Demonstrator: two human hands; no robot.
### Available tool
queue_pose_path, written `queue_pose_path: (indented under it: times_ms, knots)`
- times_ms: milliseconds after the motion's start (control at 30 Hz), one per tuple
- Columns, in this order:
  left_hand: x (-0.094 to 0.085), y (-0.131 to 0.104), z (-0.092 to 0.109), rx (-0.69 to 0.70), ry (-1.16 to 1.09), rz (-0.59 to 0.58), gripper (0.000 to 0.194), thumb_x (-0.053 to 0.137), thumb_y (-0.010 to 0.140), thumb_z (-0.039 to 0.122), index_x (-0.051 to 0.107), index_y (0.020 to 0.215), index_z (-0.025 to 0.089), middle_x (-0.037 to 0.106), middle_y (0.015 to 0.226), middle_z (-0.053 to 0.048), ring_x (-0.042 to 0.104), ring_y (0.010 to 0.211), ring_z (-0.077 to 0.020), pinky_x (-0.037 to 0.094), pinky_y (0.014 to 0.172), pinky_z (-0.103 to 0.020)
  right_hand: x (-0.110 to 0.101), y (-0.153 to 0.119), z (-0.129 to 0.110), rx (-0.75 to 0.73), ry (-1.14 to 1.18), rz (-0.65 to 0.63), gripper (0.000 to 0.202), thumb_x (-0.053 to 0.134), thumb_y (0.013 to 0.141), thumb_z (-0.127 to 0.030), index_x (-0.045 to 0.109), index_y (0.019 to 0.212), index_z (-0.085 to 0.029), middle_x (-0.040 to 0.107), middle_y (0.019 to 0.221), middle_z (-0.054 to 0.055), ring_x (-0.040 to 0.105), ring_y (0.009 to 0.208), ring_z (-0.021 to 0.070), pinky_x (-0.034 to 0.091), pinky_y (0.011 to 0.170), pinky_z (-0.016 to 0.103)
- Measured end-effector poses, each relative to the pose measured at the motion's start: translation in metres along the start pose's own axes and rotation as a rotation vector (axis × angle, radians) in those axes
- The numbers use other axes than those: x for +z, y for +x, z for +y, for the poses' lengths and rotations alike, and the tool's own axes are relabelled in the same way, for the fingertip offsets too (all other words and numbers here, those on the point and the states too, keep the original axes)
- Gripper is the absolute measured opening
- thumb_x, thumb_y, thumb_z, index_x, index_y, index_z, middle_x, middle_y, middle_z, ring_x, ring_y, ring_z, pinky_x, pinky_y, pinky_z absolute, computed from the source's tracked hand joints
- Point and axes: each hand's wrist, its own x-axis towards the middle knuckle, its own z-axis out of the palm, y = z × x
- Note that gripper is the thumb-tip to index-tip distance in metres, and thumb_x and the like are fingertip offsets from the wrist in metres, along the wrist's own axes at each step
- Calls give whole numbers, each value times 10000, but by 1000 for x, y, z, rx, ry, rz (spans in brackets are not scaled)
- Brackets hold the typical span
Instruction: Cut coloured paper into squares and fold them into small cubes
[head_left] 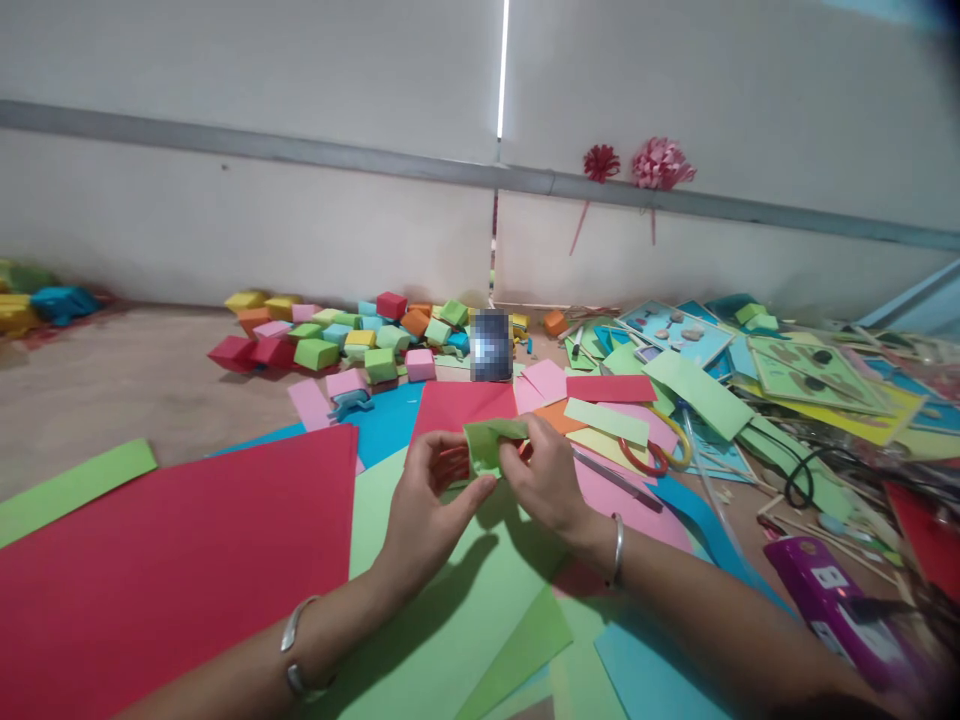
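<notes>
A small folded piece of green paper [486, 446] is raised just above the stacked sheets. My right hand [547, 480] pinches it at its right side between thumb and fingers. My left hand [431, 500] is at the paper's left edge, fingers curled and thumb stretched out apart from them. Whether those left fingertips press on the paper is hard to tell. Below both hands lies a large light green sheet [420, 610]. A red sheet [225, 560] covers the left front, and scissors with red and yellow handles [645, 455] lie right of my right hand.
Several coloured paper cubes [375, 335] are heaped along the wall, beside an upright dark pixelated rectangle [491, 345]. On the right are paper scraps, decorated cards [817, 372], sticks and a purple device [832, 590]. Paper flowers [664, 163] stand against the wall.
</notes>
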Motion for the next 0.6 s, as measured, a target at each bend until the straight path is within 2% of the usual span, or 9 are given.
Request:
queue_pose_path:
  times_ms: [100,200,333,433,533,600]
  knots:
    - [-1,-1,-3,-15,-4,-57,414,761,702,364,520,1003,214,671,1052,-74,683,1002,-242,550,911,-423,-1,2,2,37,9,-12,72,485,794,-187,547,764,-207,603,726,14,532,648,162,411,602,271]
    - [-2,-1,-2,-22,-32,-81,413,745,735,357,522,1052,216,665,1100,-87,682,1022,-238,559,901,-400,-2,2,2,35,20,-18,66,489,789,-186,529,744,-213,592,693,3,522,619,156,406,586,268]
    - [-2,-1,0,-17,-85,-107,426,753,736,333,542,1087,217,684,1103,-85,694,981,-226,577,852,-366,-4,2,-2,34,74,-7,96,477,814,-182,565,788,-208,621,710,9,555,636,158,435,598,268]
    - [-2,-2,0,7,-49,-117,352,726,757,330,606,1066,208,695,1076,-83,689,983,-232,575,853,-369,-6,3,-4,29,123,-3,121,478,817,-170,592,849,-199,648,759,17,591,684,162,467,630,271]
    - [-4,0,0,68,41,-106,250,698,772,330,687,988,206,681,1099,-83,663,1041,-240,557,898,-373,-6,4,-2,-16,131,-25,170,471,796,-124,604,871,-197,665,810,30,614,754,171,488,687,279]
    - [-6,2,0,86,80,-92,238,691,777,336,705,980,213,677,1108,-78,654,1044,-239,553,904,-377,-4,3,0,-102,111,-60,201,471,788,-104,622,889,-192,677,858,49,620,807,180,493,730,291]
